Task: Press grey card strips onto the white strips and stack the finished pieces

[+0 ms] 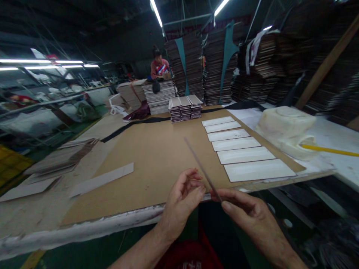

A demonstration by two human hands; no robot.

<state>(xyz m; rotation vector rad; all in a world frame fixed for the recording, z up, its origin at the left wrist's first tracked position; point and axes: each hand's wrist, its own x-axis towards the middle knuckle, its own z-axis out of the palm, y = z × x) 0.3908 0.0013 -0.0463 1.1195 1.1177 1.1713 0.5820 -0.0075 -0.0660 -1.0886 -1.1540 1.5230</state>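
And here the right hand [244, 211] pinches a thin panel [200, 164] by its near end, edge-on above the brown sheet [157, 157], left of the white-faced panels [246, 155]. The left hand [183, 196] curls loosely beside it, thumb and fingertips apart. A light pinch near the rim seems best. The panel's broad faces are hidden; whether the left hand touches it, I can't tell.

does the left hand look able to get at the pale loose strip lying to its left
Probably yes: only bare brown board seems to lie between the left hand and the pale strip, and the right hand grips the thin panel.
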